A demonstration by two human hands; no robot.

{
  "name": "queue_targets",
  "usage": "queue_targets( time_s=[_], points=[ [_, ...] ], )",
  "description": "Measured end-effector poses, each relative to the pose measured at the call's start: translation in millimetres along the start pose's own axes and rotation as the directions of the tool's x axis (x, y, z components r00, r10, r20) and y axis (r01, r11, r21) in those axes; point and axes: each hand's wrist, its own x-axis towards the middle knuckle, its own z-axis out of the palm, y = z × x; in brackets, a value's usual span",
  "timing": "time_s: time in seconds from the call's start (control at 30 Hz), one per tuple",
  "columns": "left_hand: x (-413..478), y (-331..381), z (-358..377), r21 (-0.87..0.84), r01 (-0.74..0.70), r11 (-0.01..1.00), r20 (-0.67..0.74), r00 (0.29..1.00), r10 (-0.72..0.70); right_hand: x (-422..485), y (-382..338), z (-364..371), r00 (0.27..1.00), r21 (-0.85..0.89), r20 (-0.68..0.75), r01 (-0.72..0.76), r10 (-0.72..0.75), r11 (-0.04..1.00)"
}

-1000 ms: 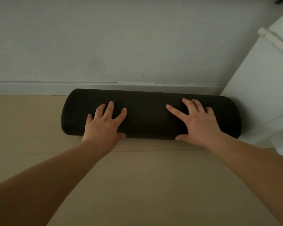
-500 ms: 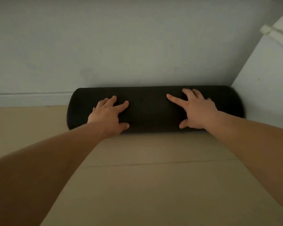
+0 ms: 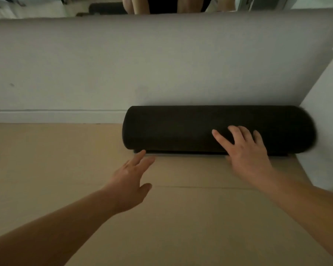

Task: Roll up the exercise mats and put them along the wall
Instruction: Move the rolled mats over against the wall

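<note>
Rolled black exercise mat [image 3: 181, 129] lies lengthwise on floor [image 3: 46, 150] against wall [image 3: 161, 64], right end by white unit [image 3: 323, 121]; right hand [image 3: 244, 150] rests flat, fingers spread, on mat's right half, left hand [image 3: 131, 181] w/ straight fingers, empty, just in front of its left end.

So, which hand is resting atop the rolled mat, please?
The right hand, spread on the rolled mat; the left hand is below, near its bottom edge.
</note>
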Motion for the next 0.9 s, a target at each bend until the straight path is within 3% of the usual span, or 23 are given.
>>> queue_targets(
  time_s=[0.17,0.27,0.6,0.73,0.9],
  points=[
    [-64,-45,-17,-0.025,0.083,0.996,0.075,0.994,-0.081,-33,-102,-65,0.964,0.307,0.133,0.180,-0.229,0.935],
    [-108,-83,-27,-0.069,0.108,0.992,0.081,0.991,-0.103,-50,-165,-105,0.922,0.389,0.210,0.226,-0.325,0.893],
    [-324,-220,-44,-0.322,0.249,0.913,-0.028,0.962,-0.273,-116,-402,-206,0.771,0.251,0.244,0.536,-0.589,0.806],
    [-425,-279,-34,-0.432,0.379,0.818,-0.095,0.883,-0.460,-157,-533,-233,0.658,0.274,0.252,0.655,-0.709,0.705],
    [-544,-334,-13,-0.570,0.522,0.635,-0.112,0.716,-0.689,-241,-681,-240,0.528,0.437,0.214,0.700,-0.822,0.564]
  ],
)
